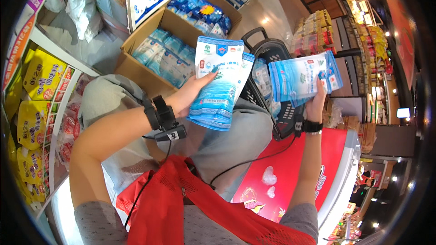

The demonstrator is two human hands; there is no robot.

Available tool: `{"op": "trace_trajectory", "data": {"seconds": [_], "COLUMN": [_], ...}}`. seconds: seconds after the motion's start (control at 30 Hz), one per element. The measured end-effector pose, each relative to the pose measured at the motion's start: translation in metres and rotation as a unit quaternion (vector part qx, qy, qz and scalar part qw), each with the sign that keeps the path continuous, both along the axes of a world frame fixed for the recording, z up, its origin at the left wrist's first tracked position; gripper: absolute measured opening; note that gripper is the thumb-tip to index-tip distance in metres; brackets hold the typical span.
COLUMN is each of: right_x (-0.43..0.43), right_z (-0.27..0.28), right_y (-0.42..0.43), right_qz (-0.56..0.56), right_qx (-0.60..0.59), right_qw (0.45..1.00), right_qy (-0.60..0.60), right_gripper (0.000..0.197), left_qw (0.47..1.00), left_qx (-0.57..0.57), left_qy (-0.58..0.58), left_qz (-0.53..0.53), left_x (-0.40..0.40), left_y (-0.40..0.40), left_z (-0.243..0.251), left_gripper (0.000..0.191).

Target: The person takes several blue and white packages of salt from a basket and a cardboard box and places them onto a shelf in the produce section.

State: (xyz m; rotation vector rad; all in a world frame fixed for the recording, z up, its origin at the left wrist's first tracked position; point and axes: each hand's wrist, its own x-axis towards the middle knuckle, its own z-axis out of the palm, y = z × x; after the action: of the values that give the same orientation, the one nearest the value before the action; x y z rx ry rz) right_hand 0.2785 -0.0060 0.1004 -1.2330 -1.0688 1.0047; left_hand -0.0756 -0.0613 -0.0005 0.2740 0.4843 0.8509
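My left hand (194,90) grips at least two blue-and-white plastic pouches (218,92), held upright above my knees, with the thumb across the front one. Farther right, my right hand (316,98) holds more pouches (299,76) of the same look, turned sideways over the edge of a black plastic shopping basket (284,126). Similar pouches (261,75) lie inside that basket, partly hidden by those in my hands. Beyond my left hand is an open cardboard box (131,61) with several matching pouches (167,58) in rows.
Dark blue packets (201,8) fill the box's far part or an adjoining box. A wire rack (51,143) with yellow packets (32,122) stands close on my left. At right are a red panel (272,173) and stacked goods (313,30). Cables (238,165) run from my wrists.
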Motion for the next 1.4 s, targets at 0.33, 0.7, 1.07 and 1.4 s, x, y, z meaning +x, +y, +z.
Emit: {"op": "trace_trajectory", "data": {"seconds": [0.33,0.7,1.07,1.4], "right_x": [-0.17,-0.174,-0.188,-0.156], "right_z": [-0.03,-0.05,-0.053,-0.065], "right_y": [-0.114,-0.099,-0.069,-0.081], "right_qz": [0.08,0.111,0.225,0.22], "right_qx": [-0.115,-0.188,-0.22,-0.225], "right_qw": [0.917,0.885,0.861,0.892], "right_qy": [0.372,0.412,0.399,0.324], "right_gripper": [0.042,0.043,0.032,0.033], "left_qw": [0.977,0.864,0.785,0.85], "left_qx": [0.073,0.227,0.308,0.272], "left_qy": [0.107,0.391,0.495,0.408], "left_qz": [0.167,0.222,0.209,0.191], "left_x": [-0.01,-0.016,0.002,0.033], "left_y": [-0.007,-0.012,0.004,0.013], "left_z": [0.035,0.059,0.056,0.031], "left_gripper": [0.031,0.03,0.031,0.022]}}
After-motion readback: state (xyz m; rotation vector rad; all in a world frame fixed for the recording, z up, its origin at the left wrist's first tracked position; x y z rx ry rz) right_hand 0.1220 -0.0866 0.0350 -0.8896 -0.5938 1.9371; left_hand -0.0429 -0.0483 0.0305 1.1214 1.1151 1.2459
